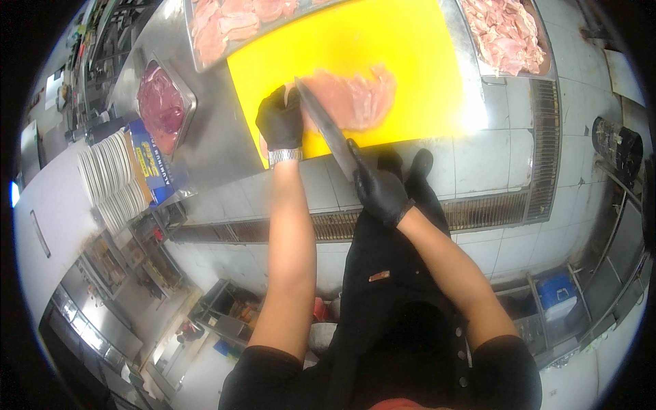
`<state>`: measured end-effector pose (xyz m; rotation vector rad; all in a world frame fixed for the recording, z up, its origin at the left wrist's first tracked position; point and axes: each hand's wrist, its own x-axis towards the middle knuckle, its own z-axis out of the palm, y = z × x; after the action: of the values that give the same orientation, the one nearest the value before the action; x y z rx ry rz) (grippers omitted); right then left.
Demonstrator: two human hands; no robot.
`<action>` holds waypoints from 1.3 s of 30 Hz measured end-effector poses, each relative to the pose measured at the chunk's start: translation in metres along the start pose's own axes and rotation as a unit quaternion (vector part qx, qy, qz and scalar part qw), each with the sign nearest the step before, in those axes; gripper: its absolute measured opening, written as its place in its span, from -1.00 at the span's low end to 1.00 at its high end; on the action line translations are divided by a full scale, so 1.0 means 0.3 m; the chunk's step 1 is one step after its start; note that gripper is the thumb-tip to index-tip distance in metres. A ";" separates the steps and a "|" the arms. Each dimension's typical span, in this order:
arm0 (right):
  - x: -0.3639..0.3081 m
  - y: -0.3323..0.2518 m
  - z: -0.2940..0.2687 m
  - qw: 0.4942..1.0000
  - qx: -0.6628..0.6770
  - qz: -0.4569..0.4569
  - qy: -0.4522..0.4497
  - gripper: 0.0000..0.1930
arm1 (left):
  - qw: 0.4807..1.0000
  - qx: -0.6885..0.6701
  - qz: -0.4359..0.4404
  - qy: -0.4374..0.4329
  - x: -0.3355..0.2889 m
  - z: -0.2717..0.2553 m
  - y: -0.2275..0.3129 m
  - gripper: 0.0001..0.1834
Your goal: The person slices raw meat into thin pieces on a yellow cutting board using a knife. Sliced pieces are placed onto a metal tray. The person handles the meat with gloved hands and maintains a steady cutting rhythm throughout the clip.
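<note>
A wide, thin slab of raw pale-pink meat, like chicken breast (355,99), lies flat on the yellow cutting board (424,41). My left hand (280,123), in a black glove, is at its left end with fingers curled and a bit of meat showing by the thumb. In my right hand (383,193), also gloved in black, is a long broad-bladed knife (322,117). The blade slants up and left across the meat's left part, its tip close to my left fingers. Whether the edge is in the meat I cannot tell.
Beyond the board at the left stands a metal tray (260,39) of flat meat slices. Another tray (549,41) of meat pieces is at the far right. Left of the board are a tray (191,106) of dark red meat, a foil box (158,167) and stacked white plates (113,181).
</note>
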<state>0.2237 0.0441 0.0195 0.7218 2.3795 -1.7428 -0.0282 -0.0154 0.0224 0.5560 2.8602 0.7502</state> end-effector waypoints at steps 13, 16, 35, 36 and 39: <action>-0.002 0.035 -0.035 1.000 0.014 -0.001 0.015 -0.24 | 0.980 -0.015 0.169 0.105 -0.138 0.040 -0.061 -0.48; 0.004 0.041 -0.051 1.000 -0.015 0.009 0.000 -0.24 | 0.955 0.158 0.224 0.115 -0.113 -0.059 -0.115 -0.52; 0.010 0.017 -0.074 1.000 -0.004 0.001 0.010 -0.28 | 0.992 0.012 0.121 0.017 0.219 -0.171 -0.114 -0.65; 0.013 0.019 -0.070 1.000 0.002 0.012 0.007 -0.28 | 0.992 -0.058 0.108 -0.009 0.155 -0.139 -0.099 -0.67; 0.015 0.025 -0.060 0.999 0.012 0.033 -0.004 -0.29 | 0.992 -0.057 0.108 -0.024 0.041 -0.065 -0.062 -0.65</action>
<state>0.2265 0.0639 0.0175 0.7849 2.3059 -1.7476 -0.0498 -0.0345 0.0297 0.8642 2.7207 0.9141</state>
